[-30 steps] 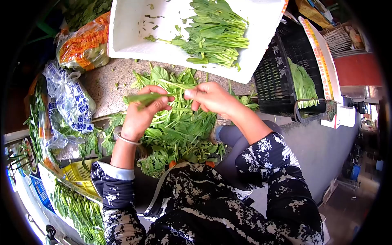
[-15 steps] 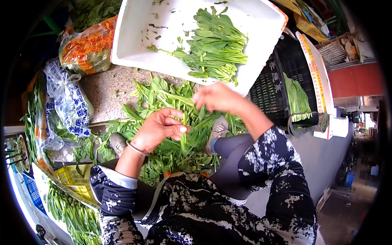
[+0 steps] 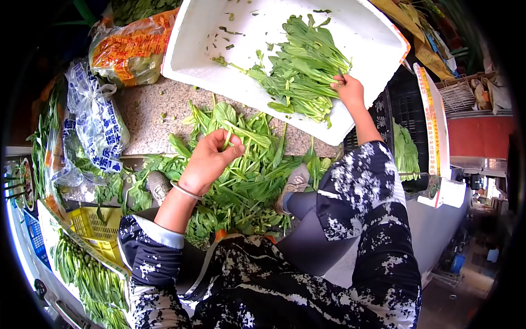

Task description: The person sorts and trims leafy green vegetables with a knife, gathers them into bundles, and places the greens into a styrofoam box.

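Observation:
My left hand [image 3: 213, 159] is closed in a pinch around a short green stem [image 3: 227, 138], above a loose heap of leafy greens [image 3: 246, 181] on the ground between my shoes. Over at the right side of the white foam box [image 3: 192, 55], my right hand [image 3: 350, 92] has its fingers closed at the stem ends of a pile of leafy greens [image 3: 307, 60]. A small dark tip shows by its fingertips, too small to name. The pile lies with its leaves toward the upper left and its cut stems toward the lower right.
Plastic bags with orange print [image 3: 131, 49] and blue print [image 3: 98, 118] stand at left. A yellow basket [image 3: 98, 225] and a box of bundled greens [image 3: 90, 279] are at lower left. At right, a black crate [image 3: 402, 104] holds greens [image 3: 405, 151].
My right hand has moved from above the heap up and right to the greens in the foam box. My left hand has risen slightly, still pinching a stem. The view has shifted slightly.

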The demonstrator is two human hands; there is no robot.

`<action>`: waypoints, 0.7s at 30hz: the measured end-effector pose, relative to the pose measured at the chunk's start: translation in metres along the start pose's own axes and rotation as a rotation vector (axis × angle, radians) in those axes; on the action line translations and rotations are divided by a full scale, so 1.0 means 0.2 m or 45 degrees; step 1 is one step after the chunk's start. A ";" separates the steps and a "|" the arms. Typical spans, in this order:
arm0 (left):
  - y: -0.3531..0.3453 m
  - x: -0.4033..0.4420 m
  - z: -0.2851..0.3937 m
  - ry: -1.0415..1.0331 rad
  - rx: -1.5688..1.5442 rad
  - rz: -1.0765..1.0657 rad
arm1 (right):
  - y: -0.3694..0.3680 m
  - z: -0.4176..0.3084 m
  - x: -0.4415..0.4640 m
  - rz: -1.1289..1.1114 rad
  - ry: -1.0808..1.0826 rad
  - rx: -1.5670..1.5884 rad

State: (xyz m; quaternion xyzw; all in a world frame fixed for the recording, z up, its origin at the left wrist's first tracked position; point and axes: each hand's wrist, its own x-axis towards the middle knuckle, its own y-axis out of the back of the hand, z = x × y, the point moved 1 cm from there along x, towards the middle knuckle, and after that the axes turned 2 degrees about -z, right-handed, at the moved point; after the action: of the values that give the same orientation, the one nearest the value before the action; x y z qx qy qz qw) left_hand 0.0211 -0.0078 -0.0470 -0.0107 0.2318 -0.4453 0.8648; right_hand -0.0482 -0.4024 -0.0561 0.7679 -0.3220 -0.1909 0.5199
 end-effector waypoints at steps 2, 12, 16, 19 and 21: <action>0.01 0.01 0.00 -0.084 0.194 0.094 | 0.09 -0.08 -0.09 -0.052 -0.118 0.373; -0.02 -0.04 0.15 -0.419 0.486 0.388 | 0.32 -0.44 -0.59 -0.560 -0.274 1.240; -0.02 -0.12 0.23 -0.513 0.436 0.326 | 0.29 -0.62 -0.79 -0.745 -0.220 1.023; -0.06 -0.11 0.15 -0.602 0.581 0.093 | 0.23 -0.72 -0.91 -0.794 -0.253 1.112; -0.08 -0.12 0.12 -0.470 0.520 -0.007 | 0.17 -0.76 -0.95 -0.793 -0.280 1.224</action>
State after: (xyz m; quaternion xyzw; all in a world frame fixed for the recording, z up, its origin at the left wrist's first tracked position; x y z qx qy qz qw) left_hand 0.0073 -0.0033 -0.0126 0.0823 -0.0244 -0.4755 0.8755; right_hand -0.1000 -0.1769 0.0254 0.9517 -0.1838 -0.2458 -0.0041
